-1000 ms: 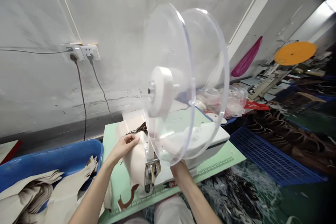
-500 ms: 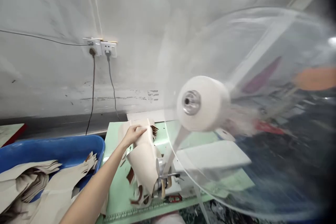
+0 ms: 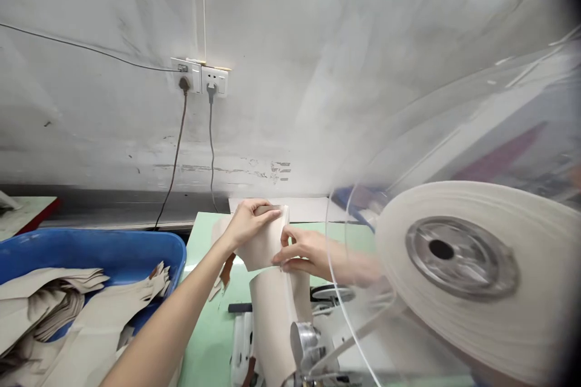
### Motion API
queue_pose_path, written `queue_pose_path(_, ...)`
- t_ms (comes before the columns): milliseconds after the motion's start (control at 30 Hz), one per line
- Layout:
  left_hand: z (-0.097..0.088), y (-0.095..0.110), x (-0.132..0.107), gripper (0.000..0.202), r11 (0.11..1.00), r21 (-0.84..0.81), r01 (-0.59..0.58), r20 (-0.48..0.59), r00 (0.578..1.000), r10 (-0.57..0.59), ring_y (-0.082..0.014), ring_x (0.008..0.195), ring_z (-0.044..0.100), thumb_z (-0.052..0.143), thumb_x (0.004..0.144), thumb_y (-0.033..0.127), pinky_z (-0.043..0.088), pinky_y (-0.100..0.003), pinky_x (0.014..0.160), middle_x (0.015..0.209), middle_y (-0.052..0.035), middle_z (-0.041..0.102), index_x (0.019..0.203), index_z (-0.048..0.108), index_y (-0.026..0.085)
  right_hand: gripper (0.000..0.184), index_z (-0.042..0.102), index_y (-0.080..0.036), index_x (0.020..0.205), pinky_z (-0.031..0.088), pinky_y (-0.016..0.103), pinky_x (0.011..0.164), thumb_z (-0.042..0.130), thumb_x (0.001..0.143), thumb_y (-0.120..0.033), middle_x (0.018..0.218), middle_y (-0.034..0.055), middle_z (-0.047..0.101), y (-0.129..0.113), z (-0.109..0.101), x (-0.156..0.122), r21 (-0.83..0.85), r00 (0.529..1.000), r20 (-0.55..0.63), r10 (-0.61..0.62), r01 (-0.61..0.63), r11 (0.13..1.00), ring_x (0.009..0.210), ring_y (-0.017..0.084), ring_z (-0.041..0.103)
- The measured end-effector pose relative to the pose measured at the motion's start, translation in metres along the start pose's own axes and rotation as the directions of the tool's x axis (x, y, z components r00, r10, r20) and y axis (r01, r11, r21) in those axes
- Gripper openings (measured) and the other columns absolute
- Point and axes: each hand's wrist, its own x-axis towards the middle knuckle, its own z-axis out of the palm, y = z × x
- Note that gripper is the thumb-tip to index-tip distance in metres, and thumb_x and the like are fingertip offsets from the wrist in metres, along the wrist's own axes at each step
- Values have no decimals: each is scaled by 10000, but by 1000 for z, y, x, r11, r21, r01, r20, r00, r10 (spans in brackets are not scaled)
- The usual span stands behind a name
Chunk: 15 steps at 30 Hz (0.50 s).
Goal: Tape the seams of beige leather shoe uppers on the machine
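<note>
My left hand (image 3: 246, 224) grips the top edge of a beige leather piece (image 3: 265, 242) that stands up over the machine head (image 3: 305, 344). My right hand (image 3: 303, 251) pinches the same piece at its right edge, just below the left hand. The beige strip runs down to the machine's metal foot. A large clear reel (image 3: 454, 205) with a white tape roll (image 3: 476, 278) fills the right side, very close to the camera, and hides my right forearm behind its disc.
A blue bin (image 3: 113, 254) at the left holds several beige cut pieces (image 3: 54, 308). The green table (image 3: 206, 326) lies under the machine. Two plugs with cables hang from the wall sockets (image 3: 200, 80).
The view has swung left and closer to the reel. My right hand has come up from the machine's front to the piece. My left hand has lifted the piece higher.
</note>
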Motion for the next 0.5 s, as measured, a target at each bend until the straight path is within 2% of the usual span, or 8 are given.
queue_pose_path(100, 4, 0, 1, 282, 1000, 6, -22, 51, 998, 22, -170, 724, 583, 606, 828, 409, 424, -240, 624, 742, -17, 677, 719, 680, 160, 111, 732, -226, 827, 321, 236, 564, 688, 798, -129, 870, 5, 585, 0, 19, 23, -315, 937, 338, -92, 205, 927, 636, 92, 488)
queue_pose_path(133, 6, -1, 1, 271, 1000, 2, -31, 68, 997, 31, -176, 739, 598, 605, 828, 396, 434, -242, 638, 758, -23, 694, 733, 694, 159, 131, 719, -201, 816, 288, 244, 541, 651, 809, -89, 881, 21, 588, 0, 25, 25, -448, 914, 400, -71, 263, 854, 634, 99, 481)
queue_pose_path(200, 7, -4, 2, 244, 999, -12, -33, 72, 997, 34, -186, 771, 625, 602, 832, 362, 452, -247, 674, 803, -32, 726, 770, 721, 159, 158, 680, -147, 786, 244, 258, 505, 605, 784, -8, 892, 61, 599, 1, 30, 24, -638, 904, 428, 0, 302, 708, 640, 119, 491)
queue_pose_path(267, 6, -6, 2, 237, 1000, -18, -25, 71, 997, 26, -196, 803, 645, 585, 846, 339, 465, -251, 701, 845, -40, 745, 822, 743, 163, 167, 641, -127, 849, 269, 255, 508, 595, 764, 9, 937, 85, 604, 1, 24, 23, -690, 925, 379, 12, 274, 670, 685, 140, 518)
queue_pose_path(333, 2, -6, 3, 235, 999, -14, -30, 133, 991, 31, -200, 815, 657, 586, 848, 333, 471, -251, 709, 869, -41, 755, 871, 757, 174, 234, 591, -138, 1002, 368, 251, 589, 648, 781, -88, 997, 77, 597, 2, 10, 25, -608, 976, 211, -48, 170, 776, 747, 150, 535)
queue_pose_path(367, -1, -4, 4, 233, 999, -6, -44, 179, 983, 44, -198, 806, 659, 593, 845, 339, 469, -249, 708, 869, -37, 758, 885, 762, 183, 348, 556, -146, 1087, 415, 271, 671, 689, 764, -144, 1051, 80, 587, 4, 2, 28, -543, 994, 83, -70, 104, 833, 807, 164, 545)
queue_pose_path(433, -7, 1, 2, 237, 997, 17, -77, 250, 966, 71, -187, 785, 655, 601, 846, 364, 459, -240, 700, 873, -26, 758, 897, 765, 202, 571, 542, -159, 1173, 428, 355, 884, 775, 652, -158, 1216, 111, 545, 10, -10, 37, -367, 991, -111, -76, 30, 930, 1025, 227, 532)
queue_pose_path(500, -15, 4, -4, 265, 990, 97, -106, 278, 958, 75, -180, 744, 639, 585, 857, 410, 436, -236, 663, 826, -18, 747, 857, 763, 214, 525, 664, -178, 1028, 353, 401, 1033, 791, 529, -76, 1276, 90, 557, 20, -12, 49, -173, 993, -105, -57, 38, 984, 1200, 275, 465)
